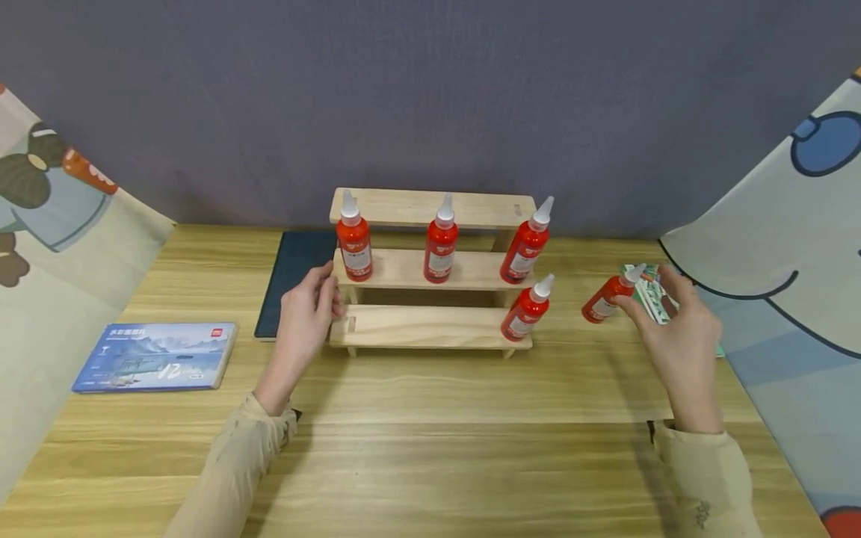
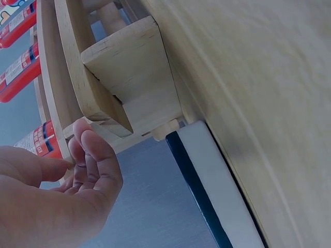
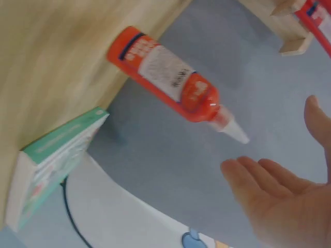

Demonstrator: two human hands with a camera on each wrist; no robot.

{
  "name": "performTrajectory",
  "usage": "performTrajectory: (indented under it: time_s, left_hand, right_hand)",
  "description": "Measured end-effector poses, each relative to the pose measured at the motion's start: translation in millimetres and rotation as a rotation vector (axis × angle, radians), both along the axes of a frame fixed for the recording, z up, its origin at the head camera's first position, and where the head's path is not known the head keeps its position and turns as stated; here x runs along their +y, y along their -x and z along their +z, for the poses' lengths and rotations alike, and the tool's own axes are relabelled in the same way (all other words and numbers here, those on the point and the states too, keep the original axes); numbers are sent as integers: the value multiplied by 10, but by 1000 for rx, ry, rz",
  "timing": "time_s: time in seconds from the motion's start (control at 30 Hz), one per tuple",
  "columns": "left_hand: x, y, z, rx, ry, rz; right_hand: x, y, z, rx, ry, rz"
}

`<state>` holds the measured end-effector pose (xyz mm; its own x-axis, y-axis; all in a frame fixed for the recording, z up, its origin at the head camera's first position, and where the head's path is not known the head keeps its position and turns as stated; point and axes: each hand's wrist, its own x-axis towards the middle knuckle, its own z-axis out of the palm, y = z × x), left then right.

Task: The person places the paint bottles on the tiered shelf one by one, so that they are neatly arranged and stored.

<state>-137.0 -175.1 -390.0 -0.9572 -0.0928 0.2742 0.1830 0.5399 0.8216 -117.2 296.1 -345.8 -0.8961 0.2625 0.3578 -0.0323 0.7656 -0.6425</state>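
Observation:
A three-tiered wooden rack (image 1: 417, 325) stands against the back wall. Three red squeeze bottles with white nozzle caps, one of them the middle bottle (image 1: 440, 250), are spread along its middle tier. Another red bottle (image 1: 525, 310) stands at the right end of the bottom tier. My left hand (image 1: 309, 306) grips the rack's left end, thumb and curled fingers at the board's edge in the left wrist view. To the right of the rack, a single red bottle (image 3: 165, 75) stands on the table. My right hand (image 1: 682, 332) is beside it, fingers spread and apart from the bottle in the right wrist view.
Left of the rack lies a dark flat book-like item (image 1: 285, 261), partly behind my left hand. A blue paint box (image 1: 156, 357) with a landscape picture lies farther left. A green-and-white box (image 3: 57, 160) lies behind my right hand. A grey-blue wall (image 1: 430, 97) closes off the back.

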Motion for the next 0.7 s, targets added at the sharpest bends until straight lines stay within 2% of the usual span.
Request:
performTrajectory:
  time_s: [0.13, 0.27, 0.5, 0.7]
  left_hand:
    - [-1, 2, -1, -3, 4, 2]
    - [-2, 1, -3, -3, 1, 1]
    - [-1, 1, -9, 0, -2, 1]
    - [0, -3, -10, 8, -3, 4]
  right_hand:
    - [75, 37, -50, -101, 31, 5]
    - [138, 69, -104, -150, 67, 36]
    - [225, 114, -210, -169, 58, 101]
    - [235, 149, -257, -172, 40, 101]
